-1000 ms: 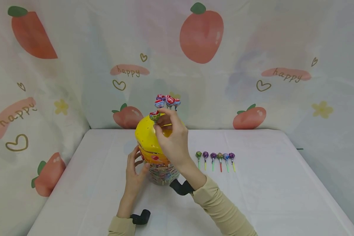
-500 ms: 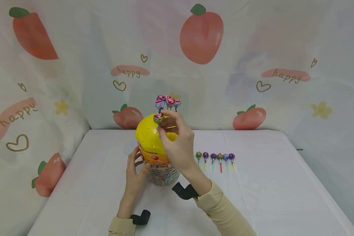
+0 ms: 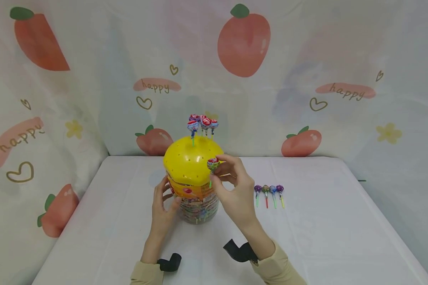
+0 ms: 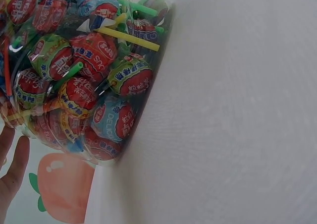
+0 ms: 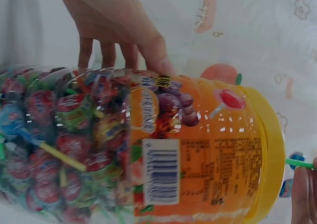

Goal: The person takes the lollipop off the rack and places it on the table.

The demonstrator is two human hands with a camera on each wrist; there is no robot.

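Note:
A clear jar (image 3: 197, 211) of wrapped lollipops stands upright under a yellow domed lid (image 3: 182, 158) pricked with small holes. My left hand (image 3: 163, 211) holds the jar's left side, its thumb toward me and its fingers reaching behind. Between thumb and fingertips, my right hand (image 3: 237, 188) pinches a green-and-red lollipop (image 3: 213, 164) in front of the lid's right side. Its green stick (image 5: 299, 163) points down, close to the lid in the right wrist view. Several lollipops (image 3: 205, 123) stand upright in the lid's top.
To the right of the jar, several lollipops (image 3: 266, 189) lie in a row on the white tablecloth (image 3: 324, 221); my right hand hides part of the row. A printed cloth backdrop (image 3: 256, 103) rises behind the table.
My right hand has moved right and down from the lid's top, still pinching the green lollipop. It now covers the row's left end. My left hand and the jar stay put.

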